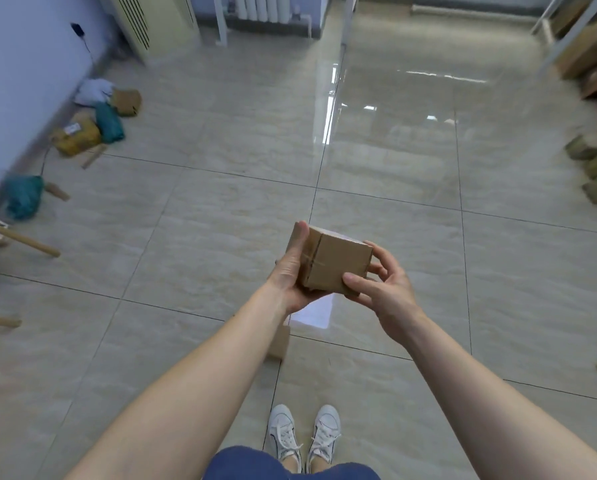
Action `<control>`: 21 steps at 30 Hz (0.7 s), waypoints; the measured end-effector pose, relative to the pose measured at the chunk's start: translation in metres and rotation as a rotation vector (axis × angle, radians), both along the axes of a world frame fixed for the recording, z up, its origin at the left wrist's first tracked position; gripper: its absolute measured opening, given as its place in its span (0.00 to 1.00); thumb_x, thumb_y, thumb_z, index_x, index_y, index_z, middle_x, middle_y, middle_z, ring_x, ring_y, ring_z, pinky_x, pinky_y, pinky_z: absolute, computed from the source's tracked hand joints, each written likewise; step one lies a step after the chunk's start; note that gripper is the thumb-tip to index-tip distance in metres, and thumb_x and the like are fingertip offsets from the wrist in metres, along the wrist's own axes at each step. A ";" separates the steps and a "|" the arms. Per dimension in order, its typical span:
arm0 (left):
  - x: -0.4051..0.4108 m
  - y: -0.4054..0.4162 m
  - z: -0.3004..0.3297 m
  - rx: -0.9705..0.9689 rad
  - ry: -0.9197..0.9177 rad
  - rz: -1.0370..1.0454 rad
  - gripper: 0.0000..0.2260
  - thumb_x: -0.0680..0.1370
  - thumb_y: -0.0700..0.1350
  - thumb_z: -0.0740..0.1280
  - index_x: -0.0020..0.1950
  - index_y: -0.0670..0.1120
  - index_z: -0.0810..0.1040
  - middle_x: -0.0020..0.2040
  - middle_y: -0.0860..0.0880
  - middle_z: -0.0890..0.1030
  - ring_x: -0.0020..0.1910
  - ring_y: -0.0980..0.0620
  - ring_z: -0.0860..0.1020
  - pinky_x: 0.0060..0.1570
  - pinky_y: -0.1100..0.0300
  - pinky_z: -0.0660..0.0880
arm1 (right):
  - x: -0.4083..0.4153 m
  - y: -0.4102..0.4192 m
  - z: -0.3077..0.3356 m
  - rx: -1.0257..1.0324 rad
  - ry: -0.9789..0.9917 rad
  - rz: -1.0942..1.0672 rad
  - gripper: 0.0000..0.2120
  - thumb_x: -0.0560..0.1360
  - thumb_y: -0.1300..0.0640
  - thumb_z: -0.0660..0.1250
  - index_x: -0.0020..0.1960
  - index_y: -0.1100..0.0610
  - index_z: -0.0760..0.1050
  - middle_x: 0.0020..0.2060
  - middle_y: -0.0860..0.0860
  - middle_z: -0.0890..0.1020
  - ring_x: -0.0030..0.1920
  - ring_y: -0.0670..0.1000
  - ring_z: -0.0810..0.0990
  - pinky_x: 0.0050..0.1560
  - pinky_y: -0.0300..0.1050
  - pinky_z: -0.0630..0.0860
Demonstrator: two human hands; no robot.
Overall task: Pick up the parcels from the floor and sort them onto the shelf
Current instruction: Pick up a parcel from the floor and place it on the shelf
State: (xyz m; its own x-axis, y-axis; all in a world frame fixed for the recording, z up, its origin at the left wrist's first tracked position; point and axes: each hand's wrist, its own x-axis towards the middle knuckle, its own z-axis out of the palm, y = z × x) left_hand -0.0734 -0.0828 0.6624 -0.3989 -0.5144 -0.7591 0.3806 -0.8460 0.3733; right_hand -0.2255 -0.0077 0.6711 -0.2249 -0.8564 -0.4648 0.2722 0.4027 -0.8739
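**Small carton held in both hands above the floor**

The person stands on the glossy tiled floor (193,140), white sneakers (304,434) together at the near edge of view, both bare forearms extended forward.

Item in hand: one small cardboard box (335,263), roughly cubic, taped along its seams. It is held clear of the floor, in front of the body at mid-room. The left hand (292,271) cups it from the left side and underneath, thumb lying up along the left face. The right hand (383,289) closes on the lower right corner, fingertips (350,280) pressed to the front face. Both hands are in contact with the box.

Remaining parcels on the floor: a cluster along the left wall, comprising brown cartons (77,135), a white soft bag (92,91) and a teal soft bag (109,123). A second teal bag (23,195) lies nearer along the same wall. A further heap of brown cartons (595,161) sits at the right edge of the floor, blurred.

A white metal frame (567,32) stands at the far right corner; whether it is the shelf cannot be determined.
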 end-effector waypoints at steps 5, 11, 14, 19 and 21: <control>0.001 -0.001 0.028 -0.154 -0.063 -0.079 0.41 0.64 0.61 0.79 0.73 0.47 0.72 0.67 0.39 0.79 0.64 0.39 0.79 0.58 0.40 0.78 | -0.001 0.004 0.035 -0.038 -0.158 -0.048 0.23 0.66 0.54 0.77 0.59 0.52 0.76 0.52 0.56 0.82 0.50 0.52 0.84 0.50 0.60 0.82; 0.004 -0.002 0.052 -0.313 -0.063 -0.149 0.42 0.64 0.55 0.80 0.74 0.48 0.69 0.66 0.43 0.80 0.66 0.41 0.78 0.66 0.38 0.72 | 0.000 0.004 0.060 -0.051 -0.120 -0.129 0.14 0.73 0.54 0.73 0.53 0.56 0.73 0.47 0.53 0.82 0.40 0.43 0.84 0.52 0.60 0.81; 0.004 -0.004 0.073 -0.348 -0.145 -0.132 0.27 0.68 0.56 0.77 0.64 0.47 0.78 0.55 0.46 0.85 0.58 0.45 0.81 0.58 0.50 0.79 | -0.004 0.004 0.072 -0.099 -0.133 -0.112 0.15 0.71 0.57 0.75 0.52 0.56 0.73 0.45 0.52 0.81 0.39 0.44 0.83 0.52 0.60 0.79; 0.006 -0.011 0.101 -0.333 -0.280 -0.134 0.20 0.71 0.60 0.73 0.55 0.48 0.79 0.48 0.47 0.81 0.51 0.46 0.79 0.58 0.49 0.77 | -0.014 0.004 0.090 -0.173 -0.095 -0.064 0.15 0.64 0.56 0.74 0.50 0.55 0.76 0.41 0.49 0.83 0.38 0.44 0.82 0.43 0.51 0.77; 0.006 -0.012 0.107 -0.303 -0.330 -0.142 0.13 0.72 0.55 0.73 0.50 0.49 0.78 0.47 0.47 0.80 0.51 0.46 0.78 0.60 0.47 0.77 | -0.015 0.005 0.097 -0.198 -0.079 -0.047 0.15 0.64 0.57 0.74 0.49 0.56 0.76 0.39 0.49 0.84 0.38 0.45 0.82 0.42 0.49 0.77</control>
State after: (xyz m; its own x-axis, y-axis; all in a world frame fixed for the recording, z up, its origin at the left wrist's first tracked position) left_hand -0.0673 -0.0945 0.7696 -0.2440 -0.6899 -0.6815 0.0884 -0.7157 0.6928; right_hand -0.2406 -0.0026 0.7680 -0.2369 -0.9220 -0.3063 0.3572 0.2105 -0.9100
